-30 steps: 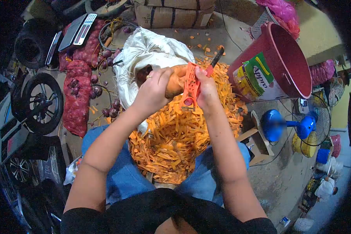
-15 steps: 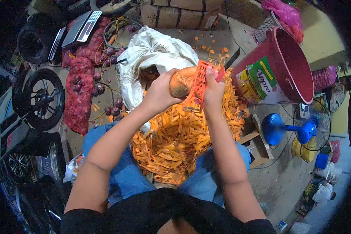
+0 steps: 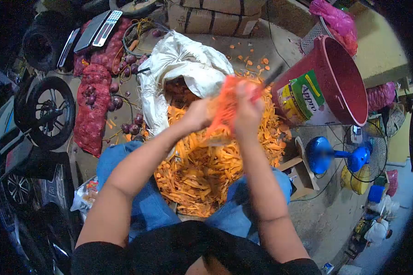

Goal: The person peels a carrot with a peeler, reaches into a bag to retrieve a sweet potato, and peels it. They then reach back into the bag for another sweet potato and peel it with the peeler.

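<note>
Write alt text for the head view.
A person's right hand holds a blurred orange-red tool beside their left hand, above a heap of orange shavings. Around it are an open white sack, a red bucket at right and red net bags at left.

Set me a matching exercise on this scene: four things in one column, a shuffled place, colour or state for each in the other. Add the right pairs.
Things
1. Peeler
2. Peelings
3. Bucket
4. Sack

Places, colours, states
A. White, with its mouth open
B. Orange, heaped between the knees
C. Dark red, with a green and yellow label
D. In the right hand, blurred

Right pairs: 1-D, 2-B, 3-C, 4-A
</note>
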Motion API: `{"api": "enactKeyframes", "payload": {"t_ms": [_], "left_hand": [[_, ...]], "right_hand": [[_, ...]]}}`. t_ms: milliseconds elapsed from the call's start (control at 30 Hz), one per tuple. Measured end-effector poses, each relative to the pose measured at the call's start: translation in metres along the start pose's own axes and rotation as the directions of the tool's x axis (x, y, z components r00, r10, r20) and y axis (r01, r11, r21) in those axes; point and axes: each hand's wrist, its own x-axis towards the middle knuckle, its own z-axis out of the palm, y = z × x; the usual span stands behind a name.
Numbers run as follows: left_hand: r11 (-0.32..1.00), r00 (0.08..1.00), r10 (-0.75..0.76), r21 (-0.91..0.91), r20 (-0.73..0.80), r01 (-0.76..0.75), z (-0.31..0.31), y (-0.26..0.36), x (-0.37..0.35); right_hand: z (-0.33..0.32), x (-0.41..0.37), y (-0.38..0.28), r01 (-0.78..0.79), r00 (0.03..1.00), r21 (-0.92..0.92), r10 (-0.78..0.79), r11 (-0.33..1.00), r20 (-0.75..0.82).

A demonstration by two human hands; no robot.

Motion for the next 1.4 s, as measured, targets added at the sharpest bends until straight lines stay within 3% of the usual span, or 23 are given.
{"api": "enactKeyframes", "payload": {"t_ms": [33,67,167,267,300,367,400,433,500,567,633,733,800,833,900,933,967,1000,1100,1133,1167,1233,1400], "left_hand": [[0.999,1.0,0.014,-0.042,-0.009,-0.015,0.003,-0.001,0.0],[0.994,0.996,-0.09,-0.055,0.011,0.09,-0.008,0.012,0.0],[0.994,0.995,0.051,-0.096,-0.091,-0.059,-0.019,0.005,0.007],[0.993,0.991,0.083,-0.08,-0.104,-0.091,-0.027,0.017,0.007],[0.987,0.986,0.107,-0.104,-0.132,-0.121,-0.027,0.018,0.007],[0.981,0.985,0.092,-0.156,-0.147,-0.115,-0.023,0.019,0.006],[0.898,0.994,0.053,-0.431,-0.092,-0.087,-0.021,0.018,0.006],[0.743,0.999,0.031,-0.668,-0.028,-0.042,-0.019,0.017,0.007],[0.722,1.0,0.008,-0.691,-0.015,-0.017,-0.019,0.016,0.004],[0.61,0.999,0.04,-0.793,0.033,0.002,-0.02,0.02,-0.001],[0.595,0.996,0.074,-0.804,0.043,-0.01,-0.023,0.027,-0.009],[0.568,0.992,0.089,-0.823,0.094,0.027,-0.033,0.031,-0.016],[0.556,0.988,0.071,-0.828,0.134,0.072,-0.04,0.031,-0.021],[0.523,0.989,0.062,-0.849,0.13,0.079,-0.044,0.03,-0.024],[0.488,0.99,0.054,-0.868,0.129,0.086,-0.047,0.032,-0.028],[0.314,0.98,0.074,-0.937,0.182,0.151,-0.049,0.034,-0.03],[0.129,0.967,0.103,-0.967,0.231,0.217,-0.051,0.034,-0.032],[0.036,0.923,0.201,-0.944,0.328,0.328,-0.052,0.032,-0.029],[0.075,0.918,0.132,-0.927,0.374,0.367,-0.049,0.027,-0.033],[0.24,0.911,0.226,-0.926,0.346,0.292,-0.049,0.03,-0.033],[0.24,0.911,0.225,-0.926,0.346,0.292,-0.049,0.033,-0.034],[0.377,0.916,0.214,-0.894,0.339,0.243,-0.047,0.037,-0.036],[0.334,0.927,0.207,-0.913,0.312,0.233,-0.048,0.038,-0.038]], "right_hand": [[-0.013,0.011,-0.017,-0.078,0.997,0.147,0.078,0.986,0.007],[-0.028,0.025,-0.027,-0.146,0.989,0.294,0.146,0.945,0.02],[-0.071,0.047,-0.014,-0.156,0.965,0.342,0.217,0.927,-0.149],[-0.103,0.053,0.005,-0.399,0.916,-0.05,0.401,0.916,0.034],[-0.106,0.051,0.016,-0.401,0.915,-0.052,0.402,0.915,0.031],[-0.108,0.046,0.036,-0.548,0.756,-0.331,0.624,0.768,0.198],[-0.107,0.043,0.037,-0.588,0.655,-0.442,0.719,0.678,0.231],[-0.103,0.039,0.045,-0.511,0.67,-0.539,0.703,0.67,0.239],[-0.102,0.035,0.062,-0.346,0.663,-0.713,0.697,0.609,0.273],[-0.098,0.034,0.064,-0.316,0.661,-0.763,0.708,0.564,0.249],[-0.094,0.034,0.06,-0.285,0.657,-0.81,0.72,0.512,0.224],[-0.094,0.038,0.056,-0.188,0.748,-0.785,0.604,0.59,0.275],[-0.095,0.046,0.052,-0.324,0.819,-0.693,0.558,0.644,0.135],[-0.09,0.049,0.04,-0.439,0.846,-0.348,0.512,0.828,0.151],[-0.082,0.056,0.009,-0.51,0.829,-0.488,0.557,0.708,-0.059],[-0.08,0.057,0.011,-0.509,0.829,-0.489,0.557,0.708,-0.056],[-0.079,0.057,0.015,-0.487,0.87,-0.271,0.489,0.831,-0.066],[-0.078,0.058,0.019,-0.426,0.902,-0.038,0.421,0.904,-0.095],[-0.075,0.064,0.028,-0.372,0.914,0.007,0.367,0.928,-0.174],[-0.074,0.064,0.03,-0.374,0.913,0.007,0.369,0.927,-0.174],[-0.072,0.063,0.032,-0.349,0.922,0.071,0.356,0.935,-0.155],[-0.064,0.061,0.025,-0.322,0.931,0.136,0.339,0.937,-0.135],[-0.061,0.058,0.021,-0.276,0.935,0.21,0.313,0.938,-0.169]]}}
